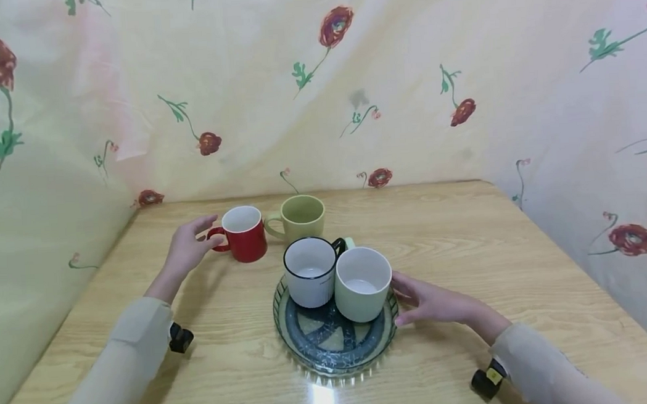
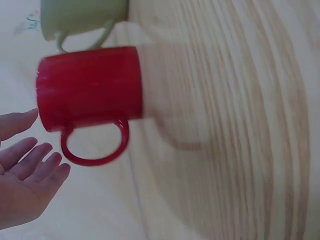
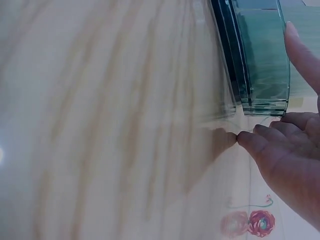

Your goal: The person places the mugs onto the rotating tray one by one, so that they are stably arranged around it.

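My left hand point(image 1: 191, 242) is beside the handle of a red mug point(image 1: 248, 240) with a white inside. In the left wrist view its fingers are spread near the mug's rim and handle, holding nothing. My right hand point(image 1: 432, 300) lies along the right edge of a dark, patterned glass plate point(image 1: 333, 357), thumb and fingers extended; in the right wrist view the fingertips come close to the plate's greenish glass rim point(image 3: 265, 107), and contact is hard to tell. On the plate stand a white mug with a black rim point(image 1: 309, 289) and a pale green mug point(image 1: 357, 302), both upright.
A yellow-green mug point(image 1: 302, 225) stands upright behind the plate, its handle toward the red mug. The wooden table point(image 1: 470, 230) ends at a flowered cloth backdrop point(image 1: 249, 77) at the back and sides.
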The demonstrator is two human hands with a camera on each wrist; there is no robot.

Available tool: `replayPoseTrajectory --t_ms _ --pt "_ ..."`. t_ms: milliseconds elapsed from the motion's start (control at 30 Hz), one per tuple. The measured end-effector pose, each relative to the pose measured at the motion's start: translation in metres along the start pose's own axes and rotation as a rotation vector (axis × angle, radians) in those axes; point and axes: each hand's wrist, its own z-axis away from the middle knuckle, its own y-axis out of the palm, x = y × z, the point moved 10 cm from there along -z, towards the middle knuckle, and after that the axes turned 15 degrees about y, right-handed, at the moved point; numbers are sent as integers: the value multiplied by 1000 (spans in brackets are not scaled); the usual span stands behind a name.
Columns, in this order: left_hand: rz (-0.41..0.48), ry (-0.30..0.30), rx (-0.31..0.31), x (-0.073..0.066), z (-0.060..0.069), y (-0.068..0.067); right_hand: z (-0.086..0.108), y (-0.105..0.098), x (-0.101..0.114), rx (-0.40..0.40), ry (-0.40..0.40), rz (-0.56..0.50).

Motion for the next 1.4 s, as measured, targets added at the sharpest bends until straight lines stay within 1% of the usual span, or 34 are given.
replayPoseTrajectory --t_ms 133,267,367,533,633,900,1033,1133,1300,1400 --pt "-39 11 42 10 -4 7 2 1 0 4 -21 5" --pt "-45 17 50 15 -7 11 4 0 0 2 -33 11" --pt "-29 10 45 18 -10 13 5 0 0 6 -29 4" --pt "27 -27 48 27 -10 17 7 0 0 9 -24 -6" --pt "57 -45 47 30 -9 18 8 -1 -1 8 -15 -13" --pt "102 -52 21 34 -10 18 8 -3 -3 0 24 -25" --pt "126 -108 9 40 -7 19 9 -3 -2 -4 25 -25" --pt "136 -137 -10 42 -3 19 9 -2 -2 -2 18 -24" --pt "132 -155 -52 42 4 11 5 0 2 5 -1 -27" --pt "147 -162 -59 41 8 7 2 0 2 7 1 -14"
